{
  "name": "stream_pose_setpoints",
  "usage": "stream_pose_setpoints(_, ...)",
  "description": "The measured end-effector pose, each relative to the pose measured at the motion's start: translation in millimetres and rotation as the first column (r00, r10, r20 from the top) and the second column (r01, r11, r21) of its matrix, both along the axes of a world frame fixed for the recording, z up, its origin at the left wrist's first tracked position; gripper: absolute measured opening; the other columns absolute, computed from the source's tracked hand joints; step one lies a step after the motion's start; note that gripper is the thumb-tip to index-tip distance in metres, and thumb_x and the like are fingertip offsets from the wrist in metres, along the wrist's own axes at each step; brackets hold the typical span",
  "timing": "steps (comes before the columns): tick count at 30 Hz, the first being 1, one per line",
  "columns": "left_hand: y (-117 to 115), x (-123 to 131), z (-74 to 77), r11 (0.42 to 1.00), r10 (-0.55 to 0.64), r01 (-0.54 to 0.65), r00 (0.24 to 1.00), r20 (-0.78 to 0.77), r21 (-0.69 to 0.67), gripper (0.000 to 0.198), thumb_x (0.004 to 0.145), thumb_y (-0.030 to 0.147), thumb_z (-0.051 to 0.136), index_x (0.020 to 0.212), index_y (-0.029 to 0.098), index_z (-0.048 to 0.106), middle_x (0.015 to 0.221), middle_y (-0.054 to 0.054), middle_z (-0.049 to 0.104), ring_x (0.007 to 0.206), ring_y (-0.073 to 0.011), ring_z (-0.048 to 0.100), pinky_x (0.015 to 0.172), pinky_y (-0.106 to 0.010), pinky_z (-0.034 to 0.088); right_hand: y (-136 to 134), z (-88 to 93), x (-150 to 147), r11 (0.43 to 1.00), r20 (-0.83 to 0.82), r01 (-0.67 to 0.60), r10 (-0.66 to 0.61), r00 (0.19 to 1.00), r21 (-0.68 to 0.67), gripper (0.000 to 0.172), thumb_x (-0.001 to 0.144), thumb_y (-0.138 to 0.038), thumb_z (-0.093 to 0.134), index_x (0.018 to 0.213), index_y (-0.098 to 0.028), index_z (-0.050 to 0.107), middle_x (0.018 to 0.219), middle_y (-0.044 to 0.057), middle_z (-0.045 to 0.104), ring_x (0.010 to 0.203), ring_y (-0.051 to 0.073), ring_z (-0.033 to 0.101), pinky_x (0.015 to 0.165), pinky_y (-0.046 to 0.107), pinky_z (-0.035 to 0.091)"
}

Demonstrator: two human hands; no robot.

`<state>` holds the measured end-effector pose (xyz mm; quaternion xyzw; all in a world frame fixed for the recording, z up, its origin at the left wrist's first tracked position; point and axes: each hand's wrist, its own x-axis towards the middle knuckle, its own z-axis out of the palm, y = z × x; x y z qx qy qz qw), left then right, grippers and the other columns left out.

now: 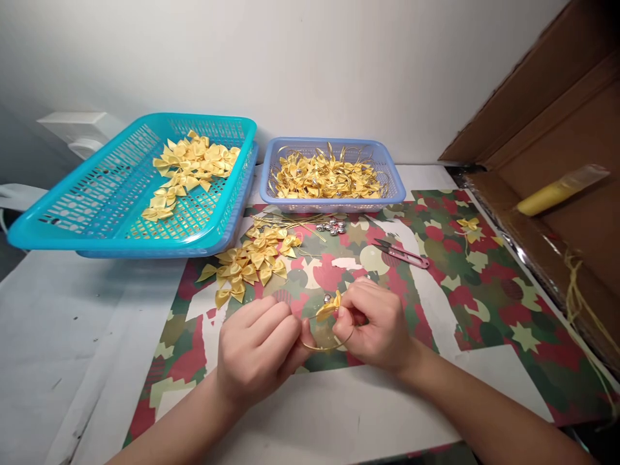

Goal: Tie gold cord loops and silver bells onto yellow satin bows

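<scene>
Head cam, what I see rn: both hands working over the camo-print sheet, front centre of the table. Right hand is pinched narrow on a yellow satin bow w/ a small silver bell at its top; a thin gold cord loop hangs under it and runs between the two hands. Left hand is curled, fingertips closed on the other end of that loop, just beside the bow. So the piece in hand sits between the hands, lifted slightly off the sheet afaict. Progress, my read: blue-violet basket at back centre holds a good heap of bows w/ gold cords on them, looks like finished pcs. Left to do: loose bow pile on the sheet just beyond the left hand, plus more plain bows in the teal basket at back left, which is tilted on another tray. Gold cords and spare bells lie in front of the small basket. Pink snips sit untouched near the right hand. One stray bow further right. I'd judge roughly mid-batch; can't count either heap.
</scene>
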<state>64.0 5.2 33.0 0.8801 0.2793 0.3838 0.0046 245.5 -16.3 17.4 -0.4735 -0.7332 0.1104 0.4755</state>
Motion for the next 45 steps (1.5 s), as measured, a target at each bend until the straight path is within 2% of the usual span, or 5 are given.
stream_pose_setpoints(14,-4.4,10.8,-0.9,0.917,0.071,-0.066,0.997,-0.002,-0.393,0.016,0.078,0.021,0.057,0.07,0.02,0.043,0.066,-0.002,0.047,0.06,-0.0161,0.043,0.051,-0.028,0.032,-1.6,1.4,-2.7,0.997,0.028,-0.073,0.072,0.997,0.023,0.019,0.074,-0.01,0.043,0.061,-0.022,0.035,0.052,-0.006,0.032,0.049,0.011,0.029,0.052,0.027,0.029)
stream_pose_setpoints(26,-6.2,11.2,-6.4,0.952,0.021,-0.039,0.998,-0.064,-0.304,0.025,0.084,0.014,0.051,0.061,0.019,0.043,0.056,0.001,0.041,0.053,-0.0137,0.034,0.051,-0.028,0.025,-1.6,-0.1,-1.5,0.995,0.148,-0.093,0.089,0.985,0.022,0.019,0.076,-0.01,0.044,0.061,-0.021,0.039,0.051,-0.005,0.038,0.05,0.011,0.031,0.054,0.028,0.029)
stream_pose_setpoints(36,-6.9,10.7,-6.6,0.918,-0.047,0.078,0.995,0.088,-0.389,0.026,0.084,0.008,0.049,0.061,0.019,0.044,0.055,0.002,0.042,0.053,-0.0123,0.036,0.051,-0.027,0.027,-2.7,4.8,0.4,0.978,-0.072,-0.194,0.188,0.98,-0.08,0.02,0.075,-0.01,0.045,0.062,-0.022,0.035,0.054,-0.007,0.03,0.049,0.009,0.027,0.052,0.025,0.03)
stream_pose_setpoints(42,-5.6,10.5,-2.3,0.848,-0.061,0.137,0.985,0.163,-0.512,0.026,0.084,0.01,0.048,0.06,0.019,0.043,0.055,0.002,0.042,0.053,-0.0117,0.038,0.051,-0.025,0.029,-3.7,3.9,-0.6,0.969,-0.105,-0.229,0.219,0.97,-0.097,0.019,0.079,-0.014,0.045,0.063,-0.022,0.039,0.051,-0.007,0.035,0.047,0.01,0.031,0.052,0.025,0.032)
stream_pose_setpoints(45,-5.2,9.5,-3.5,0.716,-0.005,0.178,0.968,0.25,-0.675,0.028,0.087,0.017,0.047,0.059,0.019,0.042,0.054,0.003,0.043,0.052,-0.0112,0.039,0.049,-0.024,0.031,2.7,8.7,12.0,0.96,0.007,-0.241,0.245,0.97,-0.14,0.009,0.081,-0.019,0.051,0.072,-0.021,0.05,0.056,-0.005,0.049,0.049,0.01,0.04,0.057,0.027,0.036)
